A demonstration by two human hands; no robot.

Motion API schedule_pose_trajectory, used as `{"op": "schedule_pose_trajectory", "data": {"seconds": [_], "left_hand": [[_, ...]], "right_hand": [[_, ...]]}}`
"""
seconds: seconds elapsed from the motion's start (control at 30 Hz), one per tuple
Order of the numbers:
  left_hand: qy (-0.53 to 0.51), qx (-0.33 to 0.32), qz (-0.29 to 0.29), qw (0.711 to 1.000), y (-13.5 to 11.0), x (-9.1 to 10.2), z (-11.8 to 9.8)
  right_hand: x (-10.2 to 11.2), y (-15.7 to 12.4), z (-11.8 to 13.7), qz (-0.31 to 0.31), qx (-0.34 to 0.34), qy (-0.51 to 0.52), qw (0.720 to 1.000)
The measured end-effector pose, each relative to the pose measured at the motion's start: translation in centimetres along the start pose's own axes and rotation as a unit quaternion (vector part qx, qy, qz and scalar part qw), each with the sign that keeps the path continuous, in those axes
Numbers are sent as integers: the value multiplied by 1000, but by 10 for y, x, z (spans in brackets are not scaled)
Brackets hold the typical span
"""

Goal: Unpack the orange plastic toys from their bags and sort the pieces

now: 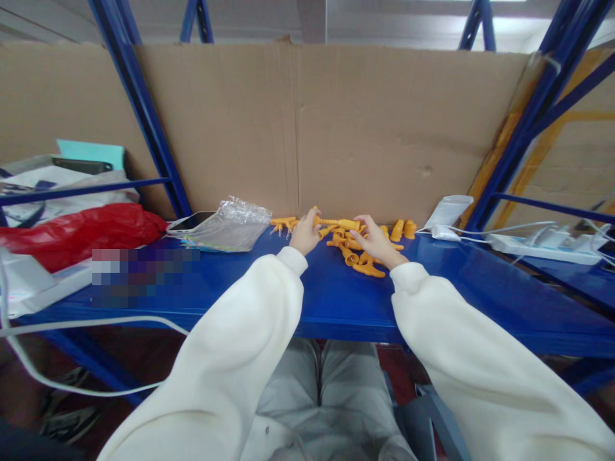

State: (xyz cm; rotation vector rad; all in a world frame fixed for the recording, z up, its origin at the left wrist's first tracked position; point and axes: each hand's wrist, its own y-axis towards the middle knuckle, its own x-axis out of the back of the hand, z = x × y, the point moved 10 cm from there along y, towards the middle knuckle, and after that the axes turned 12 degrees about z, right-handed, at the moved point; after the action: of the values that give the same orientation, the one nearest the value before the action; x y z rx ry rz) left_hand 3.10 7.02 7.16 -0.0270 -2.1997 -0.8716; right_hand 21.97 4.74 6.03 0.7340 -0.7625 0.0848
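A long orange plastic piece, with a ridged narrow part and a thicker end, spans level between my two hands. My left hand is closed around its left end. At the thicker right end, the thumb and forefinger of my right hand pinch it. Below and between the hands lies a pile of orange plastic parts, some curved and some hollow. Orange pieces with small metal springs lie just left of my left hand. Two short orange parts stand beyond my right hand.
The blue tabletop ends against a cardboard wall. A clear plastic bag and a phone lie to the left, near a red bag. On the right are a white charger, cables and a power strip.
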Motion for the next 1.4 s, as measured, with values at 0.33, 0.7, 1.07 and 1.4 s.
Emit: {"op": "schedule_pose_trajectory", "data": {"seconds": [0.33,0.7,1.07,1.4], "left_hand": [[0,-5,1,1000,-1,-1,-1],[-3,-7,-11,1000,-1,1,2],[-7,0,-13,1000,-1,3,0],[2,5,-4,1000,-2,1,-1]], "right_hand": [[3,1,-1,4,-17,-37,999],[15,1,-18,-65,-47,-61,995],[15,2,-22,-72,-45,-88,993],[7,3,-21,-42,-41,-75,995]]}}
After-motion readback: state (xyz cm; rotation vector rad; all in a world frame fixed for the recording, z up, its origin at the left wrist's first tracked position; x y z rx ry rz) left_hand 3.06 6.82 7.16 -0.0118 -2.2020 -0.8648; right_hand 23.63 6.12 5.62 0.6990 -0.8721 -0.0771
